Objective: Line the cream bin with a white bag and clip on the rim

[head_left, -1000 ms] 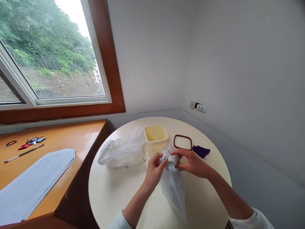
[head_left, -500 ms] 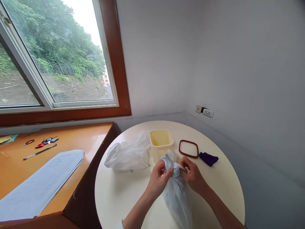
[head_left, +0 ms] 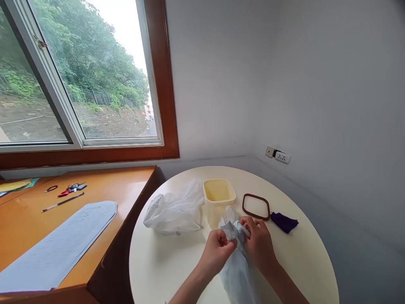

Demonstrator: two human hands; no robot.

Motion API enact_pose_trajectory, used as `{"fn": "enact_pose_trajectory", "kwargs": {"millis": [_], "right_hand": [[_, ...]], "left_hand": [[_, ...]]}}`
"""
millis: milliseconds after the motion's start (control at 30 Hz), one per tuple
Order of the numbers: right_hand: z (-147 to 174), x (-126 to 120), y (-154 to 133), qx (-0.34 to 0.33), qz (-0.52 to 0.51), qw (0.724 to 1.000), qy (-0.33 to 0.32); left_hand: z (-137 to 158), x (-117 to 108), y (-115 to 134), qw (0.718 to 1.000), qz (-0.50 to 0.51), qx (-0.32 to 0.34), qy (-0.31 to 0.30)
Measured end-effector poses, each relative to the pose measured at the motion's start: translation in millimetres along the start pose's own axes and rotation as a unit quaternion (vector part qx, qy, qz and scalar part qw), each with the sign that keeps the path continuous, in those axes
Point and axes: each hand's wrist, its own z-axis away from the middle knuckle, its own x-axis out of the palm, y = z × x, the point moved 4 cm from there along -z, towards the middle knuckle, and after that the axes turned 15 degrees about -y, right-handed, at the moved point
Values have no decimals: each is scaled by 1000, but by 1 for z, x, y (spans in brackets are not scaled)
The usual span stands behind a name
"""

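A pale plastic bag [head_left: 238, 274] with a knot at its neck lies toward me on the round table. My left hand [head_left: 219, 249] pinches the bag's gathered end on the left of the knot. On the right of the knot, my right hand [head_left: 258, 242] is closed on the bag's twisted end, its fingertips partly hidden. Just beyond the hands stands a pale yellow plastic bin [head_left: 219, 195], its front partly covered by the bag. A crumpled white plastic bag [head_left: 177, 211] lies left of the bin.
Right of the bin lie a brown rounded frame [head_left: 268, 210] and a dark purple cloth [head_left: 284, 222] on the cream table [head_left: 164, 266]. An orange desk [head_left: 126, 181] at left holds paper sheets [head_left: 63, 249], a pen [head_left: 63, 202] and keys [head_left: 73, 188]. A wall socket [head_left: 282, 157] is behind.
My view has shifted slightly, so everything sits lower and further right. My right hand has turned and closed in over the knot; the left keeps its pinch on the bag.
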Motion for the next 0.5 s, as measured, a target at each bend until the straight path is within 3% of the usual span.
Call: {"fn": "enact_pose_trajectory", "kwargs": {"millis": [100,233,400,500], "right_hand": [[-1,1,-4,-18,19,1000,13],[1,-2,-12,-56,-23,998,17],[4,-11,-23,-111,-57,992,-18],[7,-11,-20,-103,-62,992,-38]], "left_hand": [[3,3,7,998,58,0,-22],[6,2,13,988,155,-14,-8],[5,0,10,991,136,-13,-7],[3,-4,10,994,100,22,25]]}}
